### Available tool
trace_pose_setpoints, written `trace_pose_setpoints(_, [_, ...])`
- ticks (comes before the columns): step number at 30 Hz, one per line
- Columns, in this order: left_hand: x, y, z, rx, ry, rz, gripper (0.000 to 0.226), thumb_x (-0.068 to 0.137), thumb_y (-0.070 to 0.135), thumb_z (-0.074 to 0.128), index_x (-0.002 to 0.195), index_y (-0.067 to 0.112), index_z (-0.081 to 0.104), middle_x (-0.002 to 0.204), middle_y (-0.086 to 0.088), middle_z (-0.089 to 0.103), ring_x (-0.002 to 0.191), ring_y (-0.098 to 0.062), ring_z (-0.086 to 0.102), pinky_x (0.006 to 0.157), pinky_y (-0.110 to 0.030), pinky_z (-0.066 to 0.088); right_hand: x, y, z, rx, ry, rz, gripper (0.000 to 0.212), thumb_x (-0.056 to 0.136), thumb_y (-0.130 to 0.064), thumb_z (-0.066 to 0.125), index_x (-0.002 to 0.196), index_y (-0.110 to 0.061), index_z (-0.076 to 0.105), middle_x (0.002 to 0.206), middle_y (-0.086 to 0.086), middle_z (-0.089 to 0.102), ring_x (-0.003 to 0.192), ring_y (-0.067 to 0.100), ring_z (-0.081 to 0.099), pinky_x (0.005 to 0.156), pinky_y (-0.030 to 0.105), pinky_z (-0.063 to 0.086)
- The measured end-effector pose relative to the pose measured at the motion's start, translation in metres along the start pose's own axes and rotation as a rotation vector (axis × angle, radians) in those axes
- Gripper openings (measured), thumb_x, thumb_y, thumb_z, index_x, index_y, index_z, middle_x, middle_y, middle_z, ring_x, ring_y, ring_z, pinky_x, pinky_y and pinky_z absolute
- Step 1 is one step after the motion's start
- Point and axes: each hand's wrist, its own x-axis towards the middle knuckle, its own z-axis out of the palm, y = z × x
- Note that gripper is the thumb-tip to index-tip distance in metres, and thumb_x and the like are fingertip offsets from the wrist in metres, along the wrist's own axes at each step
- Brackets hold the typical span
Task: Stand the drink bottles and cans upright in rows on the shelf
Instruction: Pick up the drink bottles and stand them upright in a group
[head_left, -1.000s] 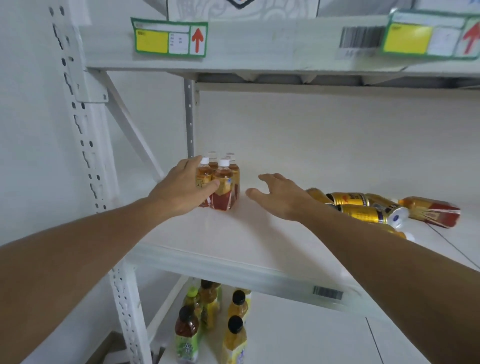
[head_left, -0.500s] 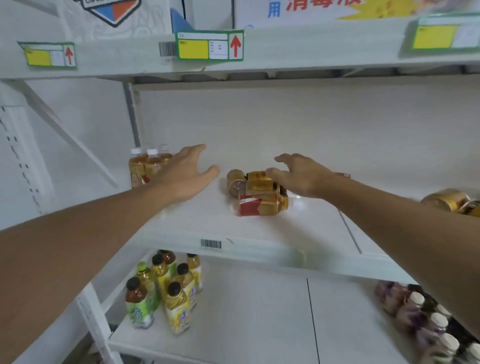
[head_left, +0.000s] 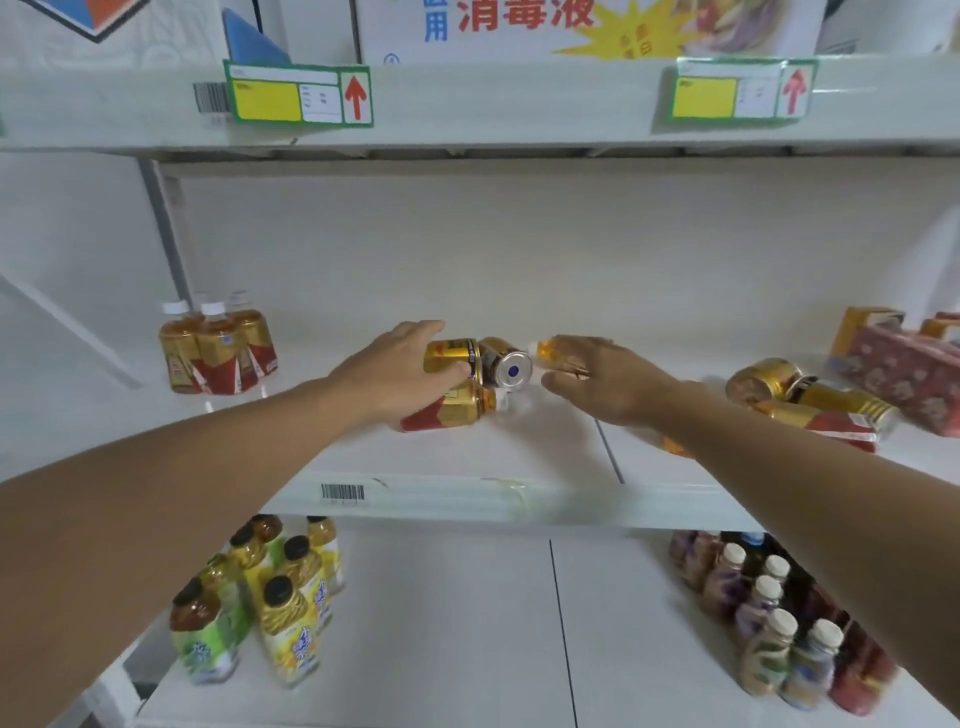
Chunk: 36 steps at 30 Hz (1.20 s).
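Note:
On the white middle shelf (head_left: 447, 457), three amber tea bottles (head_left: 213, 348) with white caps stand upright at the left. In the middle lies a small heap. My left hand (head_left: 400, 374) wraps a gold can (head_left: 452, 356) lying on its side, thumb across its front. Under it lies a tea bottle (head_left: 452, 413) with a red and gold label. A second can (head_left: 511, 369) lies with its silver end facing me. My right hand (head_left: 602, 379) is curled over another lying tea bottle (head_left: 545, 348), of which only the orange neck and white cap show.
More gold cans and tea bottles (head_left: 810, 400) lie jumbled at the right, beside a red patterned carton (head_left: 909, 374). The lower shelf holds yellow and green bottles (head_left: 280, 603) at the left and purple bottles (head_left: 779, 623) at the right. The upper shelf edge (head_left: 519, 98) hangs close above.
My view has swung to the right. My left hand left the standing bottles and closed on the lying gold can. My right hand has shifted onto the lying tea bottle.

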Motion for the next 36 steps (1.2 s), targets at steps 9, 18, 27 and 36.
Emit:
trace_pose_setpoints(9, [0.001,0.002,0.029,0.128,-0.055,0.123,0.085,0.087,0.078,0.059,0.159,0.04,0.033,0.157,0.006,0.039,0.147,-0.023,0.036,0.113,-0.049,0.045,0.007,0.043,-0.005,0.013,0.066,-0.031,0.055,0.098,-0.049,0.062,0.152,-0.039,0.054,0.113,-0.022,0.062,0.115,0.014,0.06,0.089,0.011,0.043])
trace_pose_setpoints(18, [0.004,-0.023,0.052,0.361,0.008,0.205,0.08,0.1,0.071,0.049,0.165,0.026,0.033,0.161,0.005,0.04,0.147,-0.023,0.038,0.114,-0.04,0.04,0.051,0.066,-0.018,-0.063,-0.016,0.003,0.068,0.095,-0.068,0.052,0.148,-0.025,0.054,0.136,0.004,0.056,0.129,0.031,0.056,0.095,0.038,0.043])
trace_pose_setpoints(27, [0.007,-0.032,0.063,0.373,0.071,0.248,0.07,0.103,0.064,0.051,0.16,0.025,0.04,0.149,0.003,0.047,0.139,-0.021,0.04,0.113,-0.04,0.04,0.093,0.084,-0.009,-0.242,-0.111,0.031,0.073,0.097,-0.064,0.05,0.155,-0.02,0.045,0.15,0.012,0.05,0.137,0.038,0.048,0.106,0.046,0.045])
trace_pose_setpoints(36, [0.004,-0.037,0.075,0.415,0.131,0.224,0.077,0.1,0.067,0.046,0.163,0.023,0.036,0.154,0.001,0.046,0.146,-0.025,0.036,0.118,-0.043,0.034,0.155,0.106,0.021,-0.303,-0.164,0.06,0.074,0.096,-0.064,0.055,0.147,-0.011,0.048,0.145,0.018,0.057,0.135,0.041,0.052,0.106,0.043,0.046])
